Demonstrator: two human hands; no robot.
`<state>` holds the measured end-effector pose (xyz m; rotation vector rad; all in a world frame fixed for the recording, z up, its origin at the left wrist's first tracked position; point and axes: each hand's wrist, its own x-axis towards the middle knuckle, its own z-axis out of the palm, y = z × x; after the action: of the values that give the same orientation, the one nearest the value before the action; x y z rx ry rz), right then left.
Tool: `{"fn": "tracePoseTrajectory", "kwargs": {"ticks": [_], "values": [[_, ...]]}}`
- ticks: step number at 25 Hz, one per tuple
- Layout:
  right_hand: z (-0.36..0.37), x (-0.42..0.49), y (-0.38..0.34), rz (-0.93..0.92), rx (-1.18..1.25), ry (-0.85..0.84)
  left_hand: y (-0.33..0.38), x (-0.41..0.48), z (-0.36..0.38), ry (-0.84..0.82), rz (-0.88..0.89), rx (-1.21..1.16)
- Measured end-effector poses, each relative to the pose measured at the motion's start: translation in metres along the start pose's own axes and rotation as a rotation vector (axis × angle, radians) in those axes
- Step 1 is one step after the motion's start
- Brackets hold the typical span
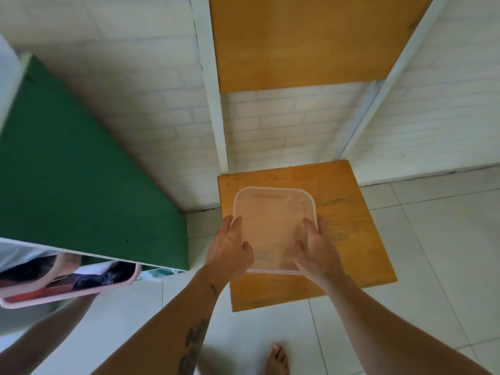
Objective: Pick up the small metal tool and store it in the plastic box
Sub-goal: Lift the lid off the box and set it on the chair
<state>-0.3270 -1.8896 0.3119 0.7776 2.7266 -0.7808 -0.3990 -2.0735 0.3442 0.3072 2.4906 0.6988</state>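
Both hands on the plastic box, lid side up, on the orange chair seat.

So here we've got the clear plastic box (273,226) sitting on the wooden chair seat (349,239), roughly in the middle of it. Our left hand (230,250) wraps the near-left edge with fingers spread over the top, and our right hand (316,247) does the same on the near-right edge, so both are clamped on the box. The small metal tool we honestly can't spot anywhere; the box is too cloudy to tell what's inside. Off to the left there's a green board (81,171) and a pink tray (67,290) under it, well apart from the chair.
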Motion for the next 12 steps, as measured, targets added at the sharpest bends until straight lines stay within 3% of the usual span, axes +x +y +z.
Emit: {"fn": "tracePoseTrajectory", "kwargs": {"ticks": [12], "values": [[-0.16, -0.079, -0.173, -0.317, 0.138, -0.034, 0.051, -0.139, -0.166, 0.295, -0.083, -0.294]]}}
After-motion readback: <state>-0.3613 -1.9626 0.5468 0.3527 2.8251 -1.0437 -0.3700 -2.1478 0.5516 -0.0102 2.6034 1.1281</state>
